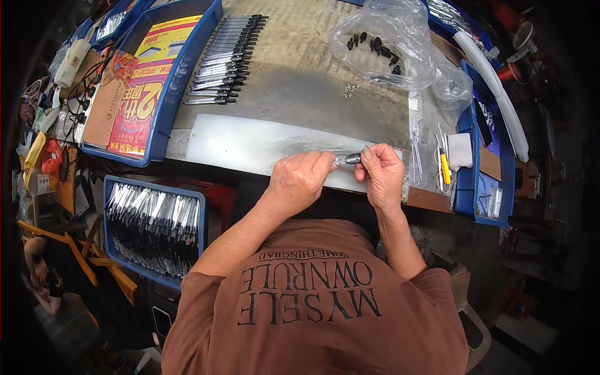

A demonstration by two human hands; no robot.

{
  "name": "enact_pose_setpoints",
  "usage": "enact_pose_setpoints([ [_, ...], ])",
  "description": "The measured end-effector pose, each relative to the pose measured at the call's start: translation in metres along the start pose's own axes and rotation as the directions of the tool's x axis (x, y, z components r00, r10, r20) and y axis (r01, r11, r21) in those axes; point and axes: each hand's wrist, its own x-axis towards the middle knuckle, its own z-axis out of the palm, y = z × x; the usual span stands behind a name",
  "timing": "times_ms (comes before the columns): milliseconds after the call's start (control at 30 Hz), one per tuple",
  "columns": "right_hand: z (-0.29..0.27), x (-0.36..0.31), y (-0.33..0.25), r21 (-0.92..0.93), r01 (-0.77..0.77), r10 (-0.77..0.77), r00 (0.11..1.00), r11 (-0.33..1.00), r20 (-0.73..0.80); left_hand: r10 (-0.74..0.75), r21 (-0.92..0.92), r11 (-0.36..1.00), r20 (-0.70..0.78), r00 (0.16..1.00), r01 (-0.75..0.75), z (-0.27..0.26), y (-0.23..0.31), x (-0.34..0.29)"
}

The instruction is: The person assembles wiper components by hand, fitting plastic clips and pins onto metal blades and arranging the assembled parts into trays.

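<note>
Between my two hands, over the near edge of the table, is a pen (348, 160) with a clear barrel and a dark end. My left hand (301, 180) is closed round the clear barrel, most of which its fingers hide. My right hand (382, 174) pinches the dark end between thumb and fingers. Below them lies a long whitish board (250, 144) along the table edge. Beyond it, to the left, several clear pens with black ends (228, 59) lie side by side in a row.
Small silvery parts (351, 89) lie loose on the table. A clear plastic bag (400, 47) holds black pieces (377, 45). Blue trays flank the table; another blue tray (203, 231), full of pens, sits lower left. A yellow-handled tool (444, 165) lies at right.
</note>
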Motion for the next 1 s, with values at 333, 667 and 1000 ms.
enact_pose_setpoints([
  [333, 0.004, -0.005, 0.008, 0.039, 0.074, -0.074, 0.997, 0.997, 0.015, -0.039, -0.070, 0.997, -0.010, 0.999, 0.039, 0.001, 0.002, -0.002],
  [667, 0.011, -0.010, 0.011, 0.044, 0.119, -0.121, 0.992, 0.992, 0.038, -0.004, -0.078, 0.997, -0.031, 0.999, 0.001, 0.000, 0.003, -0.003],
  [1000, 0.014, -0.019, 0.004, -0.182, 0.382, -0.374, 0.924, 0.906, 0.077, 0.034, -0.064, 0.997, -0.051, 0.998, -0.038, -0.009, 0.011, -0.001],
])
